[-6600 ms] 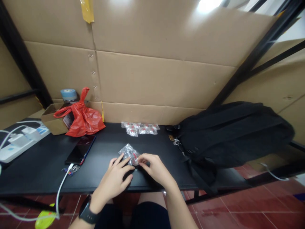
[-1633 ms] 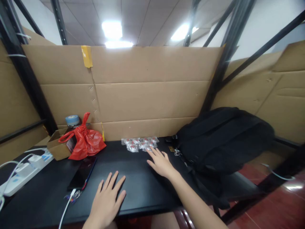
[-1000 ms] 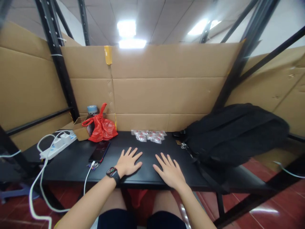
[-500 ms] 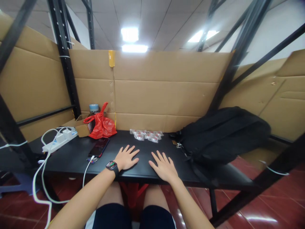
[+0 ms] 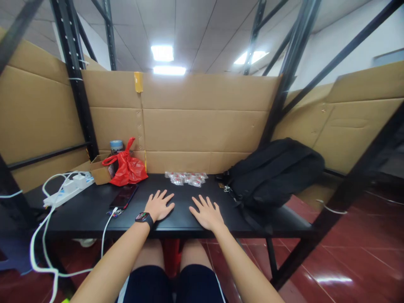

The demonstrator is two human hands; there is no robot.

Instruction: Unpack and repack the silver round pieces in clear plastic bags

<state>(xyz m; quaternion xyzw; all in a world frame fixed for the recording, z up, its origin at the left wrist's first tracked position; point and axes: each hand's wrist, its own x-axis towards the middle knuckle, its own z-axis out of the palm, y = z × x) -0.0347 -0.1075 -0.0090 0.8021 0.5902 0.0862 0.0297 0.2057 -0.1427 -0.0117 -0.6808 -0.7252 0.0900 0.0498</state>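
Note:
My left hand (image 5: pixel 158 206) lies flat on the black table (image 5: pixel 176 223), fingers spread, with a smartwatch (image 5: pixel 144 217) on its wrist. To its left is a dark phone (image 5: pixel 125 197) with a white charging cable (image 5: pixel 104 235) plugged in. My right hand (image 5: pixel 207 213) also rests palm down on the table with its fingers apart, holding nothing. Beyond both hands, near the cardboard wall, lie several small clear plastic packets (image 5: pixel 186 178) with red and whitish contents too small to make out.
A black backpack (image 5: pixel 277 172) fills the table's right side. At the back left stand a red plastic bag (image 5: pixel 129 168), a small cardboard box (image 5: pixel 100 170) and a blue-lidded container (image 5: pixel 116 145). A white power strip (image 5: pixel 71 190) lies at the left. Cardboard panels (image 5: pixel 202 126) and black metal posts (image 5: pixel 277 105) enclose the table.
The view has turned slightly right, so everything sits further left in the picture. Both hands stay flat on the table, and no object has been moved.

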